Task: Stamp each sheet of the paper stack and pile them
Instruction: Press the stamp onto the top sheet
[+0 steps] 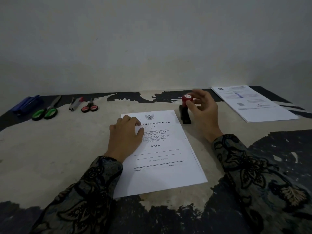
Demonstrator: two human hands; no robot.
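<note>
My left hand [125,132] rests with relaxed fingers on the upper left corner of the "AKTA" sheet [162,154] at table centre, while my right hand [201,108], at one o'clock, pinches the red knob of the stamp [185,108], which stands just off the sheet's top right corner. I see no stamp mark on this sheet, so I judge it not yet done. Another pile of papers [253,103] lies well apart at two o'clock. Green scissors [45,112], a stapler [75,103] and red scissors [89,107] line ten o'clock, clear of the work.

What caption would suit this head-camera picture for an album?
Left hand steadies the "AKTA" sheet while the right hand grips the red-topped stamp beside it.
</note>
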